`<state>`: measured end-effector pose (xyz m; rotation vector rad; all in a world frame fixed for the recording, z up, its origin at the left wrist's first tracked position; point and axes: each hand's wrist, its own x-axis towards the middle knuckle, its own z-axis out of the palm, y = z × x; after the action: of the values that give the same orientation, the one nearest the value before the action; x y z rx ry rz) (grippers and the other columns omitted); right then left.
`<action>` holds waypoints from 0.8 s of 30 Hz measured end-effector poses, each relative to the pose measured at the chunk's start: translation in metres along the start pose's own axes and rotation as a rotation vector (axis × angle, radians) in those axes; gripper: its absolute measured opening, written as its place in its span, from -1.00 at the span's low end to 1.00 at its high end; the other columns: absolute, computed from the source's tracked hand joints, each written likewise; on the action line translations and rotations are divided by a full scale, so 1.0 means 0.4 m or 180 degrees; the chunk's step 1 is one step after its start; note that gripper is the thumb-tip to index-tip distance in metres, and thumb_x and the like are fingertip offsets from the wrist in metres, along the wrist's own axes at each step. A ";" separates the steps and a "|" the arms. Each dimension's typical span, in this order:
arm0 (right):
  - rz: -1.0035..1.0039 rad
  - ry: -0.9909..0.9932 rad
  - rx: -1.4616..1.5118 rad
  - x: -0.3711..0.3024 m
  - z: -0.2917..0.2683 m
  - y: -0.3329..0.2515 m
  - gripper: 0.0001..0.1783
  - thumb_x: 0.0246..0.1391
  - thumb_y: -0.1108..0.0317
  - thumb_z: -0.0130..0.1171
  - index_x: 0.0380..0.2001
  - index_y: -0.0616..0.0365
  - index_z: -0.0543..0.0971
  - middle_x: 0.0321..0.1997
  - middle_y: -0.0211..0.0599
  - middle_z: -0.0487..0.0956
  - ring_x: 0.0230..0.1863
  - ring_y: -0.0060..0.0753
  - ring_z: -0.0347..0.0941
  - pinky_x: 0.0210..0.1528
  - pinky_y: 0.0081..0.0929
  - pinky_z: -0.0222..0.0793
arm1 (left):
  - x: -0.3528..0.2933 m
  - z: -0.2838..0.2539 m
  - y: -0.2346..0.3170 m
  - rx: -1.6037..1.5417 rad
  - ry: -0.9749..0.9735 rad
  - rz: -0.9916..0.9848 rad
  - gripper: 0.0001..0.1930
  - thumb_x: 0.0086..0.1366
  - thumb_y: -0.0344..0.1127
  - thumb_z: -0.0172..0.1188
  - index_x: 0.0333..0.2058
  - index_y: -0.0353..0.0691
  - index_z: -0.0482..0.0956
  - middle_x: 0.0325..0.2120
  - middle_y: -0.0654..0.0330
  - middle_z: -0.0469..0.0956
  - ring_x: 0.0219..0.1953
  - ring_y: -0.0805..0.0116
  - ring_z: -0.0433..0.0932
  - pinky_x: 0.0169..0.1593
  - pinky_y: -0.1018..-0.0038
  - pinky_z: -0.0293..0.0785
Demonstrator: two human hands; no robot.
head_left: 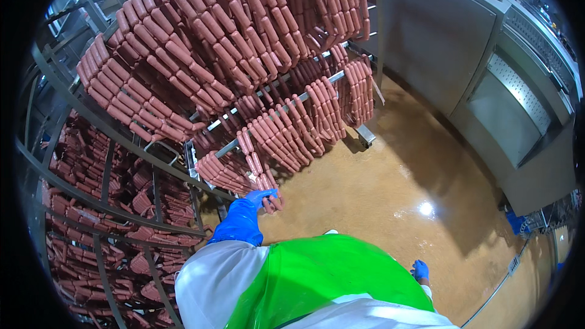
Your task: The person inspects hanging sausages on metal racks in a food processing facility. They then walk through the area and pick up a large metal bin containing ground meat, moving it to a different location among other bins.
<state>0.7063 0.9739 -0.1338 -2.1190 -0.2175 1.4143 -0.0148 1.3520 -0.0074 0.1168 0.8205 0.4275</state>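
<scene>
Wet-looking, tan-brown floor [378, 189] spreads across the middle of a work area, with one bright glare spot on it. To the right stands a large, flat-panelled metal machine [436, 36] with a perforated strip; the wide lens bends its edges, and its far end is lost near the dark rim. A blue object [518, 223] low beside it is too small to identify. Upper left, strands of plump, smooth, reddish-pink sausages [231, 30] hang in dense rows over straight silver bars [228, 148], the top rows cut off by the frame. Further left, a dark metal frame [108, 170] partly hides more sausages behind it. The wearer's bright green, glossy apron [347, 268] and white sleeve [222, 274] fill the lower edge. The left hand [262, 197], in a smooth blue glove, touches the lowest links of one hanging strand [255, 161]; I cannot tell whether the fingers are closed around them. The right hand [420, 270], also blue-gloved, is well apart from the sausages, low beside the apron, which hides most of that arm; its grip is too small to judge.
</scene>
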 end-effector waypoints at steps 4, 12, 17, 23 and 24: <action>0.0162 0.0376 0.0355 -0.105 -0.031 0.063 -0.59 0.15 0.12 0.04 0.01 0.07 0.44 -0.24 -0.24 0.55 -0.49 -0.28 0.47 -0.58 -0.36 0.33 | 0.096 0.049 -0.019 0.1553 0.0790 -0.0025 -0.87 0.34 -0.27 0.07 -0.21 -0.15 0.49 -0.38 0.26 0.50 -0.49 0.59 0.39 -0.63 0.77 0.18; -0.0440 0.1182 -0.0443 -0.278 0.036 0.281 -0.46 0.11 0.07 0.04 0.05 0.22 0.47 0.10 0.03 0.47 0.15 -0.01 0.37 0.18 -0.28 0.28 | 0.234 -0.051 0.069 0.1378 -0.0113 -0.1659 -0.80 0.31 -0.15 0.13 -0.26 -0.15 0.49 -0.47 0.29 0.47 -0.56 0.48 0.37 -0.60 0.61 0.23; 0.0473 0.1325 -0.0607 -0.564 0.209 0.193 -0.39 0.09 -0.01 0.04 0.07 0.22 0.46 0.10 -0.06 0.50 0.11 -0.13 0.44 0.15 -0.32 0.32 | 0.305 -0.086 0.141 0.1991 0.0431 -0.2009 -0.78 0.30 -0.12 0.12 -0.29 -0.14 0.49 -0.50 0.28 0.46 -0.57 0.45 0.37 -0.59 0.56 0.25; 0.0945 0.1725 -0.0698 -0.789 0.319 0.432 -0.41 0.09 -0.01 0.02 0.05 0.21 0.48 0.10 -0.04 0.49 0.07 -0.12 0.46 0.13 -0.30 0.33 | 0.420 -0.033 0.116 0.3721 0.1131 -0.1509 -0.75 0.29 -0.08 0.10 -0.33 -0.15 0.48 -0.53 0.24 0.45 -0.57 0.40 0.38 -0.57 0.50 0.27; 0.1063 0.1612 -0.0547 -0.810 0.322 0.471 -0.40 0.09 -0.02 0.01 0.05 0.22 0.48 0.11 -0.04 0.49 0.08 -0.11 0.45 0.14 -0.29 0.32 | 0.444 -0.018 0.100 0.3872 0.1112 -0.1488 -0.74 0.29 -0.07 0.09 -0.34 -0.15 0.48 -0.53 0.23 0.45 -0.57 0.39 0.39 -0.56 0.49 0.27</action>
<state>0.4211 0.7262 -0.0144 -2.6695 0.2309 1.0007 0.0742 1.4612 -0.1232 0.9736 1.3231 -0.5597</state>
